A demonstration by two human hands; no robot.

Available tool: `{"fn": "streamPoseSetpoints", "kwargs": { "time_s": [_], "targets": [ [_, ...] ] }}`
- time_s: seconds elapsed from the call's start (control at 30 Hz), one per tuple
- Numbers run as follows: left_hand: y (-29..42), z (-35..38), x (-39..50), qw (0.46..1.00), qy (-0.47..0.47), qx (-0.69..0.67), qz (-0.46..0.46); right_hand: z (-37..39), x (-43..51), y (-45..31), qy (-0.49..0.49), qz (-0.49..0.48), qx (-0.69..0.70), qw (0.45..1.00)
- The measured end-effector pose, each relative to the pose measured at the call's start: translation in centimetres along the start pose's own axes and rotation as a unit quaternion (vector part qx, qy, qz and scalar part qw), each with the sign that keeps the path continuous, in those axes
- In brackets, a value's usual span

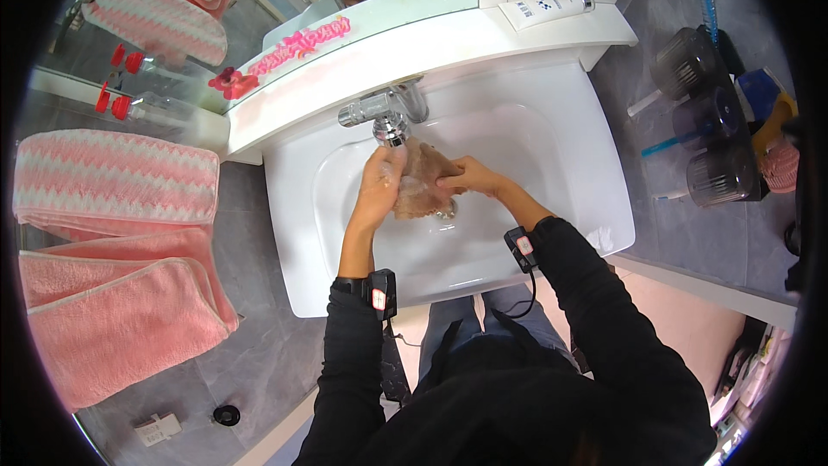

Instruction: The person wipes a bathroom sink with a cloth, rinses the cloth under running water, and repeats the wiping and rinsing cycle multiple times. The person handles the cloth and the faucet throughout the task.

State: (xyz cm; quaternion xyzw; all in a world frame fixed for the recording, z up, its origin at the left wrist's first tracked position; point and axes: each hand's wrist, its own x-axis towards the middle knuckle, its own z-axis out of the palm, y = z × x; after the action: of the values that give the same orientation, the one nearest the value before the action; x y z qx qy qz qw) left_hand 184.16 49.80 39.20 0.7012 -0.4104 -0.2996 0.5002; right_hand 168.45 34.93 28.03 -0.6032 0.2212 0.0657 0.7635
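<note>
A wet brown cloth (pixel 424 181) is stretched between my two hands over the white washbasin (pixel 453 259). My left hand (pixel 381 178) grips its left side, close under the spout of the chrome faucet (pixel 388 118), with what look like suds or water on the skin. Holding the right edge, my right hand (pixel 471 176) has its thumb on top of the cloth. The cloth's lower edge hangs near the metal drain (pixel 446 210), which it partly covers.
A white shelf (pixel 401 55) with a tube (pixel 546 10) runs behind the faucet, below a mirror. Pink towels (pixel 129 323) and a red-capped clear bottle (pixel 171 118) are at the left. Wall-mounted cups (pixel 718 175) with toothbrushes are at the right.
</note>
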Motion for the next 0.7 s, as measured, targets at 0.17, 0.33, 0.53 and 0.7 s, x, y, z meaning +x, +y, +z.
{"fn": "streamPoseSetpoints", "kwargs": {
  "time_s": [0.17, 0.33, 0.53, 0.7],
  "targets": [
    [-4.7, 1.7, -1.3, 0.956, 0.126, -0.242, -0.111, 4.1, -1.1, 2.5, 0.117, -0.118, 0.480, 0.862],
    [-5.6, 9.6, -6.5, 0.965, 0.098, -0.087, -0.229, 6.9, 2.2, 4.2, 0.198, 0.007, 0.559, 0.805],
    [-5.1, 8.9, -3.9, 0.963, 0.204, 0.125, -0.124, 11.1, 3.1, 4.1, 0.245, -0.036, 0.607, 0.755],
    [-4.3, 8.1, -3.6, 0.964, 0.197, 0.036, -0.174, 10.3, 3.0, 3.0, 0.271, 0.040, 0.503, 0.820]
  ]
}}
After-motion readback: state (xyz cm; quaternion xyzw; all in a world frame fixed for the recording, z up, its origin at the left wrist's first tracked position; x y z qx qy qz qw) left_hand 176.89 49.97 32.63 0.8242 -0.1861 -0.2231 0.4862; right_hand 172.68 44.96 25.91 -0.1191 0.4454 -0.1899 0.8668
